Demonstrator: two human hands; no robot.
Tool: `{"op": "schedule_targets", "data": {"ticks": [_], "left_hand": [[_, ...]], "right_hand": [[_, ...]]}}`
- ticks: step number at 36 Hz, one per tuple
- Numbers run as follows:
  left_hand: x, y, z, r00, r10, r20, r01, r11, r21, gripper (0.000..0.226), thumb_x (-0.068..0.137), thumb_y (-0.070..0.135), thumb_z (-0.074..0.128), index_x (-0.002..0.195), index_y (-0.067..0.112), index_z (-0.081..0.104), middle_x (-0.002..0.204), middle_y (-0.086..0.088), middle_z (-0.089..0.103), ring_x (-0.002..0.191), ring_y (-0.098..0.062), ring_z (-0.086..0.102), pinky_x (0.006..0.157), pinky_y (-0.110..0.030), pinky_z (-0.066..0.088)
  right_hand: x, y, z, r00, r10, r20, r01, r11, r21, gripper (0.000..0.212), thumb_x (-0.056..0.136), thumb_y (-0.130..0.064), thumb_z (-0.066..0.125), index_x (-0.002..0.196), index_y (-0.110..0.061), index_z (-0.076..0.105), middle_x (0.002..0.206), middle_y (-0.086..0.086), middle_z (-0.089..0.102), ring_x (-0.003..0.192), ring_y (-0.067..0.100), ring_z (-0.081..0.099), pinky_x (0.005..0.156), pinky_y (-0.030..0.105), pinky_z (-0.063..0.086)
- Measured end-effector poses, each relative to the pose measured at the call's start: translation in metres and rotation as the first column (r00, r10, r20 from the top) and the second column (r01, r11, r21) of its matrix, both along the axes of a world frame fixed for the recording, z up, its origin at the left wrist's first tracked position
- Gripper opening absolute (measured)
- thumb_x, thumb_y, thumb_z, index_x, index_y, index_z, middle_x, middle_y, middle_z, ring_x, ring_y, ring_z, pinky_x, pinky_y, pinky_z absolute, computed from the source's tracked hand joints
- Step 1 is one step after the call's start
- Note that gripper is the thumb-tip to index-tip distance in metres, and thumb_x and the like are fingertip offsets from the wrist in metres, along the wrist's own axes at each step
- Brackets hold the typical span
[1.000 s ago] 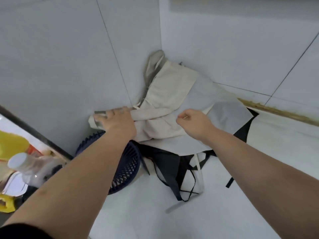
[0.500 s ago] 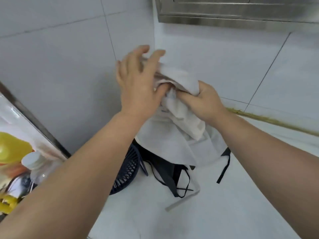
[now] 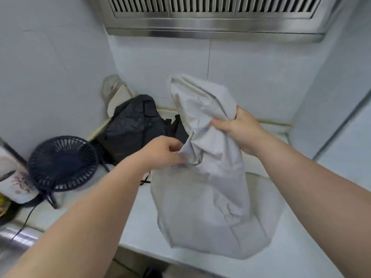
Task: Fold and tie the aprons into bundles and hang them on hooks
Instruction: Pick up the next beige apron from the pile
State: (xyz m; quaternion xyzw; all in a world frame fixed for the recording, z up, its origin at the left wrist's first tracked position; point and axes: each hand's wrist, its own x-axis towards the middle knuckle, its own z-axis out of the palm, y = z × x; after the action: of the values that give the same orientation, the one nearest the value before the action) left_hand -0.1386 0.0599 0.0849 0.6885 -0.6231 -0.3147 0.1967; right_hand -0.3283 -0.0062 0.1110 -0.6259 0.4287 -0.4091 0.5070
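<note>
The grey apron [image 3: 210, 177] is soft, light and floppy, so hold it by its bunched top. It hangs long-ways up and down, top pointing up, bottom resting on the bench [image 3: 144, 225]. Your right hand [image 3: 241, 127] has its fingers clamped round the top; your left hand [image 3: 162, 151] pinches a side edge.

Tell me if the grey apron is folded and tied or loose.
Loose. The grey apron hangs crumpled from the right hand, which grips it; the left hand pinches an edge. No tie shows round it.
</note>
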Motion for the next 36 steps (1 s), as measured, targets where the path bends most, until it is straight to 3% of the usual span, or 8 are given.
{"op": "schedule_targets", "data": {"ticks": [7, 11, 16, 20, 22, 25, 29, 36], "left_hand": [[-0.038, 0.028, -0.026, 0.901, -0.007, 0.434, -0.069, 0.985, 0.159, 0.038, 0.098, 0.028, 0.046, 0.127, 0.007, 0.057, 0.131, -0.011, 0.054, 0.116, -0.029, 0.052, 0.093, -0.034, 0.046], [-0.045, 0.04, -0.034, 0.902, 0.417, 0.116, -0.397, 0.903, -0.163, 0.033, 0.093, 0.01, 0.045, 0.124, 0.012, 0.056, 0.12, -0.009, 0.059, 0.108, -0.028, 0.053, 0.079, -0.034, 0.044], [-0.056, 0.06, -0.025, 0.824, 0.401, -0.399, -0.526, 0.803, -0.279, 0.039, 0.091, 0.002, 0.039, 0.119, 0.02, 0.06, 0.109, 0.002, 0.061, 0.097, -0.018, 0.056, 0.074, -0.027, 0.047], [-0.055, 0.084, -0.017, 0.826, 0.215, -0.521, -0.399, 0.876, -0.272, 0.03, 0.092, 0.002, 0.042, 0.085, 0.024, 0.061, 0.076, 0.007, 0.061, 0.066, -0.008, 0.053, 0.052, -0.015, 0.041], [-0.049, 0.101, -0.016, 0.845, 0.143, -0.515, -0.316, 0.911, -0.264, 0.03, 0.093, 0.003, 0.042, 0.082, 0.023, 0.061, 0.068, 0.011, 0.061, 0.062, -0.006, 0.053, 0.056, -0.017, 0.042], [-0.037, 0.126, -0.015, 0.849, 0.081, -0.522, -0.253, 0.93, -0.267, 0.03, 0.095, 0.005, 0.044, 0.084, 0.026, 0.062, 0.071, 0.015, 0.064, 0.068, -0.009, 0.055, 0.067, -0.028, 0.043], [-0.029, 0.156, -0.011, 0.824, 0.052, -0.564, -0.237, 0.936, -0.261, 0.016, 0.099, 0.018, 0.047, 0.096, 0.027, 0.06, 0.09, 0.005, 0.064, 0.084, -0.015, 0.057, 0.077, -0.036, 0.046], [-0.019, 0.217, 0.022, 0.135, 0.036, -0.99, -0.109, 0.994, 0.022, 0.014, 0.066, 0.023, 0.049, 0.059, 0.011, 0.051, 0.072, -0.008, 0.049, 0.063, -0.02, 0.051, 0.058, -0.023, 0.043]], "right_hand": [[-0.08, 0.032, -0.028, 0.978, -0.196, 0.066, 0.184, 0.97, 0.156, 0.035, 0.08, 0.003, 0.069, 0.113, -0.007, 0.062, 0.099, 0.004, 0.069, 0.087, 0.019, 0.066, 0.084, 0.036, 0.053], [-0.112, 0.048, -0.039, 0.968, -0.22, -0.119, 0.239, 0.953, 0.184, 0.04, 0.075, -0.006, 0.077, 0.111, -0.013, 0.063, 0.109, 0.006, 0.068, 0.092, 0.022, 0.065, 0.07, 0.032, 0.053], [-0.13, 0.082, -0.048, 0.801, 0.056, -0.596, 0.203, 0.911, 0.358, 0.079, 0.061, -0.03, 0.088, 0.129, -0.014, 0.05, 0.118, 0.006, 0.062, 0.101, 0.026, 0.061, 0.075, 0.034, 0.053], [-0.121, 0.113, -0.041, 0.897, 0.241, -0.37, 0.016, 0.819, 0.574, 0.106, 0.041, -0.065, 0.085, 0.129, -0.023, 0.045, 0.123, -0.001, 0.061, 0.112, 0.024, 0.059, 0.1, 0.047, 0.044], [-0.106, 0.125, -0.031, 0.979, -0.108, -0.172, 0.172, 0.89, 0.422, 0.09, 0.059, -0.073, 0.069, 0.131, -0.025, 0.046, 0.124, -0.003, 0.059, 0.116, 0.018, 0.055, 0.099, 0.036, 0.038], [-0.088, 0.136, -0.017, 0.8, -0.599, -0.03, 0.599, 0.8, -0.009, 0.08, 0.078, -0.061, 0.064, 0.139, -0.016, 0.038, 0.139, -0.002, 0.042, 0.13, 0.014, 0.039, 0.099, 0.022, 0.027], [-0.057, 0.166, -0.001, 0.917, -0.318, -0.24, 0.286, 0.945, -0.161, 0.056, 0.086, -0.04, 0.065, 0.136, -0.022, 0.046, 0.134, -0.006, 0.045, 0.124, 0.006, 0.041, 0.094, 0.016, 0.027], [0.002, 0.236, -0.015, 0.906, 0.4, -0.141, -0.307, 0.848, 0.432, 0.065, 0.082, -0.017, 0.062, 0.139, -0.031, 0.034, 0.119, 0.01, 0.053, 0.095, 0.025, 0.056, 0.065, 0.029, 0.048]]}}
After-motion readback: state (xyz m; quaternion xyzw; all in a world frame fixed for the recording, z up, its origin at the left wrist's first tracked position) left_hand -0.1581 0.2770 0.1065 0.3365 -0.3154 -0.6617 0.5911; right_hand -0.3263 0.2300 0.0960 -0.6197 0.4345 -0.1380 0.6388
